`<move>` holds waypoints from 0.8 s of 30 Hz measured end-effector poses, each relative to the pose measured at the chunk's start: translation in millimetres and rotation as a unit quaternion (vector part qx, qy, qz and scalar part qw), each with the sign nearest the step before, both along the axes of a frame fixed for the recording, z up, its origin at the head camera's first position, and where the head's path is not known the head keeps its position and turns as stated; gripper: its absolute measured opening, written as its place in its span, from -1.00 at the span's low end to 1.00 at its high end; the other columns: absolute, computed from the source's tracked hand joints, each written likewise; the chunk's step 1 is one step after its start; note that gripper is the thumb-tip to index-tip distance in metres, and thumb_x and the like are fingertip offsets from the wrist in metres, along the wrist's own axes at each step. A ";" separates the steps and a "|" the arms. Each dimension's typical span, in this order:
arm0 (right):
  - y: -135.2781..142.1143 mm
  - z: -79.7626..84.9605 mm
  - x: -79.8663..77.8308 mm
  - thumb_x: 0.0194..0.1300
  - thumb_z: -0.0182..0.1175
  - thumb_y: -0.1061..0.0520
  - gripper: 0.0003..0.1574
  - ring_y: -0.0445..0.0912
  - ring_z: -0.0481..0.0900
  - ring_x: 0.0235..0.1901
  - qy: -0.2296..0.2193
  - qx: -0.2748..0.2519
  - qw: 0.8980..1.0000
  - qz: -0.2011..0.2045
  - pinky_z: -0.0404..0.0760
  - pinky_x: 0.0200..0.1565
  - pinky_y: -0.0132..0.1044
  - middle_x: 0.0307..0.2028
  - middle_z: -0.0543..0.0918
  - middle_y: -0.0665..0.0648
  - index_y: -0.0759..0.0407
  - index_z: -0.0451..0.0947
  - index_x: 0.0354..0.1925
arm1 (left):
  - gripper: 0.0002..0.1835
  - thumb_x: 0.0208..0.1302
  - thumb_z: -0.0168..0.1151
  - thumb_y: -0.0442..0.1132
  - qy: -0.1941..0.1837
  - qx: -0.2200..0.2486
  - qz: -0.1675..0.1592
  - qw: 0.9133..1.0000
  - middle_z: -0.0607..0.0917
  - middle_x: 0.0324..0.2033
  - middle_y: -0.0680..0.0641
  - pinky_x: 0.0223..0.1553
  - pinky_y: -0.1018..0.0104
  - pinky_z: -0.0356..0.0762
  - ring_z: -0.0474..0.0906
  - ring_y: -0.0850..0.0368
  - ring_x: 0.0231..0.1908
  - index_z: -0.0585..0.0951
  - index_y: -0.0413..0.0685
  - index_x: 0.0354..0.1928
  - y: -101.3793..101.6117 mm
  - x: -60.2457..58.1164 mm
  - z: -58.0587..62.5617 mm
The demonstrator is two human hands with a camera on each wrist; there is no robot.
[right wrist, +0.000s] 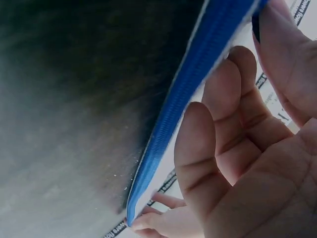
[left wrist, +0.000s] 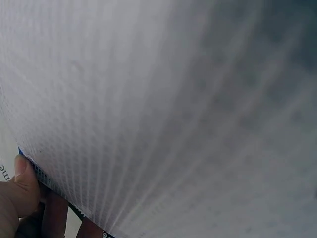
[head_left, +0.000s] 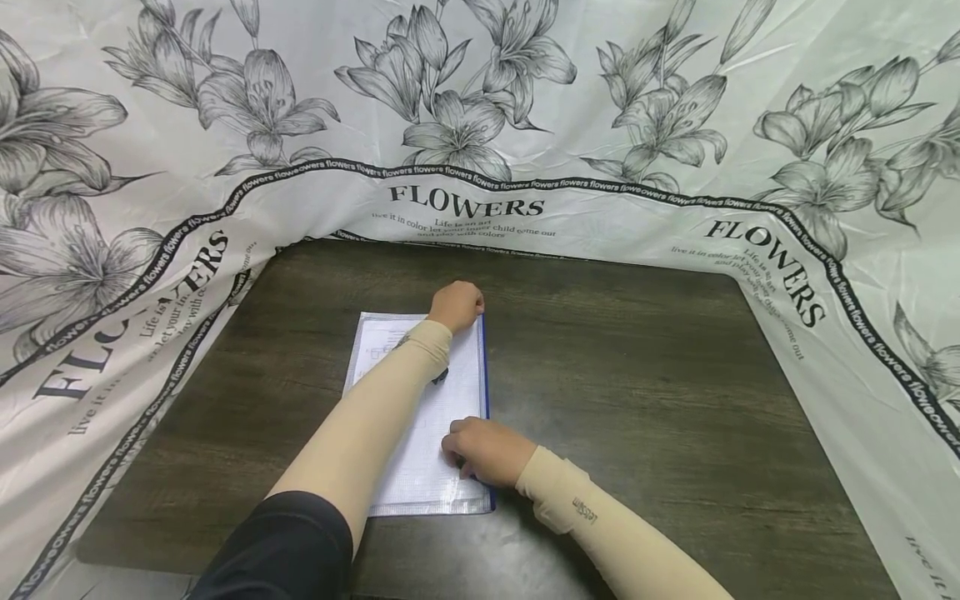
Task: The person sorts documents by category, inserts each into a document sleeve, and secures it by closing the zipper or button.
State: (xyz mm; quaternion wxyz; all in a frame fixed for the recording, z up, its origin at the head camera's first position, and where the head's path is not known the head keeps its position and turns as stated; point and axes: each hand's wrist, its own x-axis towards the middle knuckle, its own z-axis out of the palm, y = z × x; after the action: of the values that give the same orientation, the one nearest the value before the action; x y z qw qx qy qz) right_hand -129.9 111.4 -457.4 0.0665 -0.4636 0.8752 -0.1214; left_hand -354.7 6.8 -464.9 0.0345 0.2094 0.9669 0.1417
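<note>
A clear mesh zipper pouch (head_left: 450, 404) with white paper inside lies flat, a blue zipper (head_left: 485, 375) along its right side. My left hand (head_left: 457, 307) grips the pouch's far right corner; in the left wrist view, the thumb (left wrist: 22, 173) presses on the pouch's edge. At the near right part, my right hand (head_left: 491, 452) has its fingers bent over the zippered edge. The right wrist view shows the thumb (right wrist: 285, 54) against the blue zipper band (right wrist: 168, 119), a small dark piece beside it. The other fingers curl loosely. The left forearm hides part of the paper.
The pouch lies on a dark wood-grain table (head_left: 637, 392). A white cloth (head_left: 465, 200) printed with flowers and lettering hangs behind and along the sides. Black marks (head_left: 441, 377) show on the pouch beside the left forearm.
</note>
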 end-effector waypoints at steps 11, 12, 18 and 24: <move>2.0 1.3 3.0 -0.08 0.59 -0.05 -0.59 -0.18 0.49 -0.31 0.050 0.021 0.997 -0.061 0.30 -0.37 -0.32 -0.39 0.49 -0.12 -0.05 0.56 -0.33 | -0.88 0.41 0.31 -0.17 -0.004 0.001 -0.010 1.000 0.79 -0.18 0.02 -0.06 0.10 0.64 0.69 0.05 -0.12 0.80 0.03 -0.20 1.9 1.6 6.2; 2.1 0.7 3.3 -0.07 0.59 -0.06 -0.59 -0.18 0.48 -0.32 0.048 0.023 0.997 -0.064 0.30 -0.36 -0.32 -0.40 0.49 -0.13 -0.05 0.56 -0.34 | -0.88 0.41 0.32 -0.17 -0.003 0.001 -0.013 1.000 0.79 -0.18 0.01 -0.06 0.10 0.64 0.69 0.04 -0.12 0.80 0.03 -0.21 1.9 2.0 6.5; 1.6 -0.7 5.1 -0.09 0.60 -0.03 -0.57 -0.18 0.52 -0.35 0.078 0.018 0.996 -0.048 0.59 -0.04 -0.15 -0.45 0.47 -0.10 0.02 0.55 -0.37 | -0.90 0.41 0.32 -0.19 -0.008 0.003 -0.022 1.000 0.77 -0.19 -0.01 -0.07 0.09 0.64 0.67 0.04 -0.14 0.78 0.01 -0.21 0.3 5.9 8.9; 0.9 1.7 4.7 -0.01 0.59 0.03 -0.56 -0.22 0.42 -0.42 0.034 0.041 0.997 -0.059 0.46 -0.34 -0.42 -0.41 0.44 -0.08 0.07 0.52 -0.29 | -0.90 0.40 0.33 -0.18 0.004 0.030 -0.025 0.999 0.75 -0.16 -0.02 -0.11 0.05 0.64 0.67 0.03 -0.13 0.75 0.01 -0.16 -10.8 5.2 16.8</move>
State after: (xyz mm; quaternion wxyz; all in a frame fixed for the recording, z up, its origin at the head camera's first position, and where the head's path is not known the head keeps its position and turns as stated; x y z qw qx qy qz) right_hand -125.3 112.2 -455.8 0.0483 -0.4122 0.9069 -0.0729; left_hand -349.5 -4.0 -448.2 0.0277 0.2346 0.9570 0.1684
